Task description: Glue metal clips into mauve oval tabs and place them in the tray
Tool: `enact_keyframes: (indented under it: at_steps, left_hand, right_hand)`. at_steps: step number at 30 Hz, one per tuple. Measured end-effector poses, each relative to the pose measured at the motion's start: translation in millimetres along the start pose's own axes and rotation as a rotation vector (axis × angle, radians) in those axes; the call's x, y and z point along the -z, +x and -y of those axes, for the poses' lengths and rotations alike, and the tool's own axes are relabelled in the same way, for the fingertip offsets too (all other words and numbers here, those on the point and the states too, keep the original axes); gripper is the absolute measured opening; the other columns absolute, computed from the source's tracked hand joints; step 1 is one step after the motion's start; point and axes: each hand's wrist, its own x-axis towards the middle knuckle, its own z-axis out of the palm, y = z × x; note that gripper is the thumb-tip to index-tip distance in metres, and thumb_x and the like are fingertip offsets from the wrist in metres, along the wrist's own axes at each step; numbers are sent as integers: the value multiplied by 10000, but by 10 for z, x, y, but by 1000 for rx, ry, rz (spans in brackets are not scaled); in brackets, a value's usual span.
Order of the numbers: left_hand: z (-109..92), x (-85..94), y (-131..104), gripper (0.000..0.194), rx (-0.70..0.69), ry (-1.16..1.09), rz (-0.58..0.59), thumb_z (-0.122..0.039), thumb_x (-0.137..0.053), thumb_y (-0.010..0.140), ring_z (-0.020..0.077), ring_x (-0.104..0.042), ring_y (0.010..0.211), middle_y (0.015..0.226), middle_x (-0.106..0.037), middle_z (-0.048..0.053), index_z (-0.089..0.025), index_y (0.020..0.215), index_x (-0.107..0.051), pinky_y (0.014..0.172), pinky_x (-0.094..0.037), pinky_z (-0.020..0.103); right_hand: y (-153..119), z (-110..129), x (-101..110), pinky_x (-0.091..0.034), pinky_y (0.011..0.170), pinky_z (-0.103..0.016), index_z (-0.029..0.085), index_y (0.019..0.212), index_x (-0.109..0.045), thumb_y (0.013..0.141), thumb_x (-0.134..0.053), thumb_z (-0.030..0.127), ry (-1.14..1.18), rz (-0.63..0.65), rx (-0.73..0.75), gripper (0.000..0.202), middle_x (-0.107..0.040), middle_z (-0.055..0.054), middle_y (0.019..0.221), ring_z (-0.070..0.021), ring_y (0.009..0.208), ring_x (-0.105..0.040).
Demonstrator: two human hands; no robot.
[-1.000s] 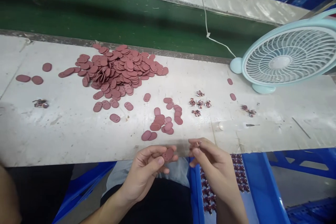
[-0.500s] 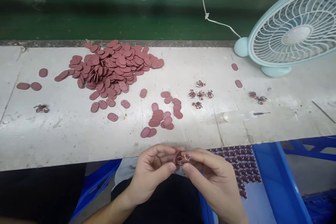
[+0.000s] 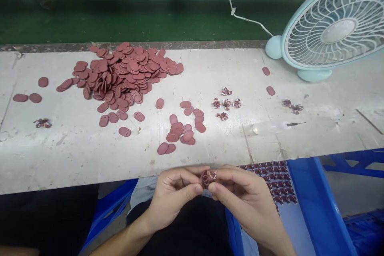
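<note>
Just past the front edge of the table, my left hand pinches a reddish-brown oval disc between thumb and fingers. My right hand is closed on a small brown figurine with a pale band, which is pressed against the disc's face. Fingers cover part of both pieces. Several similar figurines lie on the table beyond my right hand. A loose cluster of oval discs lies beyond my left hand, with a large heap of discs farther back.
A translucent bottle with a thin dark tip lies at the right on the white table. Behind it stands a light-blue fan. Below the table edge, a blue crate holds rows of brown pieces.
The figurine in my right hand has come closer to the disc, and my hands are nearer together. The view has shifted slightly.
</note>
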Motion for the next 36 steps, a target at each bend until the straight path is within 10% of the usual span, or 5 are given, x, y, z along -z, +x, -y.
enact_keyframes:
  at_steps: [28, 32, 36]
  left_hand:
    - [-40, -56, -21, 97, -139, 128, -110, -142, -750, 837, 234, -734, 1066, 1186, -762, 71, -227, 873, -780, 898, -613, 311]
    - [-133, 149, -69, 297, -339, 496, -136, -122, -786, 790, 295, -670, 1186, 1294, -703, 85, -264, 1050, -760, 990, -577, 411]
    - [-431, 497, -41, 439, -577, 1130, -278, -116, -813, 752, 274, -651, 1146, 1241, -709, 52, -286, 1151, -743, 1079, -478, 421]
  right_hand:
    - [46, -156, -173, -603, 777, -261, 306, 1027, -772, 904, -721, 202, 251, -68, 66, 169, -757, -14, 965, -158, 879, -721]
    - [-131, -310, -54, -624, 644, -272, 301, 1060, -767, 911, -712, 232, 333, -193, 39, 173, -759, -36, 1003, -177, 801, -729]
    - [-457, -585, 347, -581, 503, -246, 292, 990, -774, 869, -758, 259, 368, -577, 48, 127, -770, -41, 953, -189, 722, -740]
